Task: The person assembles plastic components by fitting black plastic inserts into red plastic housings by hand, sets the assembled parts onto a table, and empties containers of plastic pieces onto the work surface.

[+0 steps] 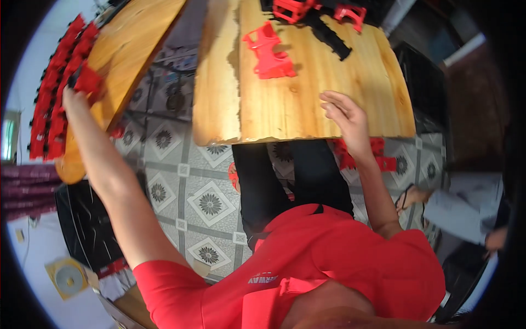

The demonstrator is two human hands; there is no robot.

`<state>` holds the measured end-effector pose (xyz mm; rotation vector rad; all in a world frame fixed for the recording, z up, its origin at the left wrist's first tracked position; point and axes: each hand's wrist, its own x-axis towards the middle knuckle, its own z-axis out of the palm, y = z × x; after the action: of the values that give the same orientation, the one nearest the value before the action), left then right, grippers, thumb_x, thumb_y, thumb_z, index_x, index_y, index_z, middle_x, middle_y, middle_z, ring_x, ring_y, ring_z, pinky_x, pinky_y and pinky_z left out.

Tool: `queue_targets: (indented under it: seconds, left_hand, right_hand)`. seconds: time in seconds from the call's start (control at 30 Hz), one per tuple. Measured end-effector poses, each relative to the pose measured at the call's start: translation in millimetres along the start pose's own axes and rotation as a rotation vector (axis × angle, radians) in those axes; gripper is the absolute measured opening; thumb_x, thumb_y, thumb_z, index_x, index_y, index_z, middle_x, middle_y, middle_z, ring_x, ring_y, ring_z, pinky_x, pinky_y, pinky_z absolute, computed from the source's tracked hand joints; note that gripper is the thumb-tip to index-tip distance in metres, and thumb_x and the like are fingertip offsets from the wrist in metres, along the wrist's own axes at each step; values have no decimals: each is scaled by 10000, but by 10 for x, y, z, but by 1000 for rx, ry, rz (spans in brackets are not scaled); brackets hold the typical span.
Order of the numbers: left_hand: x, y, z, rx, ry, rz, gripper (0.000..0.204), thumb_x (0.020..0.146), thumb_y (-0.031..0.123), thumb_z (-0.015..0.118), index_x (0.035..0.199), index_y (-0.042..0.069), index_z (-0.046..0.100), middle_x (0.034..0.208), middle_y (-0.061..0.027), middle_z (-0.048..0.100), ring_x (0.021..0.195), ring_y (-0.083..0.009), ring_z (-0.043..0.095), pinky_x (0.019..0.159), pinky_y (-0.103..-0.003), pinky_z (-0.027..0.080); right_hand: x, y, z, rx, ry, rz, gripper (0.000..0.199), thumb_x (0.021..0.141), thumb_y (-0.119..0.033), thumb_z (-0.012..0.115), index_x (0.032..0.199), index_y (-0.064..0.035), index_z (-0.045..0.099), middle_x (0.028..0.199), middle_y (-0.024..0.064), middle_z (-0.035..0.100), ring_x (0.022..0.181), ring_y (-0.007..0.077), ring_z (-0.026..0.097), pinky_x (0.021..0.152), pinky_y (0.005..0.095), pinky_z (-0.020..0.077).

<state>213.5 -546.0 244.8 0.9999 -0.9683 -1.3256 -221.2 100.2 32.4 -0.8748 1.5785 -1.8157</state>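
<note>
Stretched far out to the left, my left hand (73, 97) is closed on a red and black plastic part (87, 81), blurred, at the left table (129, 46). Beside it stand long rows of similar red and black plastic parts (55, 88). My right hand (350, 116) hovers over the near edge of the front table (307, 112), fingers extended and holding nothing. Farther in on that table lies a red plastic frame (269, 55). Behind it are a black toothed strip (329, 37), another red frame (293, 10) and a small red piece (350, 15).
More red parts (378, 155) lie below the front table on the patterned tile floor (211, 205). A black chair-like object (87, 227) stands at the left. Someone at the right holds pale sheets (460, 205). A gap separates the two tables.
</note>
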Motion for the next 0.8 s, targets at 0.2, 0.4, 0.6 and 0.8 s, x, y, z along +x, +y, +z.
queue_targets:
  seconds: [0.2, 0.4, 0.6, 0.8]
  left_hand:
    - [-2075, -880, 2049, 361, 941, -35, 736, 842, 453, 589, 1410, 58, 340, 1436, -168, 365, 1201, -346, 491, 928, -479, 464]
    - [-3488, -2108, 2377, 233, -427, 90, 1034, 815, 531, 705, 1534, 97, 102, 1426, -175, 358, 1139, -277, 475, 919, -410, 435]
    - [-4143, -3348, 2260, 56, -559, -418, 1061, 834, 174, 761, 1537, 143, -33, 1291, -222, 518, 1070, -335, 579, 832, -491, 509]
    - [-4384, -3425, 2679, 114, -475, -174, 1024, 786, 409, 783, 1541, 136, 148, 1430, -237, 353, 1205, -337, 498, 957, -432, 465]
  right_hand:
    - [667, 378, 50, -669, 221, -368, 564, 842, -216, 732, 1336, -41, 523, 1255, 155, 594, 1110, 273, 594, 929, 361, 478]
    - [1101, 528, 161, -588, -17, -349, 360, 841, -92, 698, 1193, -62, 625, 1046, 96, 690, 974, 196, 648, 789, 308, 517]
    - [1024, 147, -37, -361, -338, -534, 289, 884, -111, 650, 1173, -95, 655, 1170, 84, 656, 980, 236, 637, 831, 348, 518]
    - [1774, 560, -1322, -1331, 308, -511, 297, 889, -117, 638, 1185, -133, 658, 1175, 78, 605, 1043, 285, 571, 912, 358, 469]
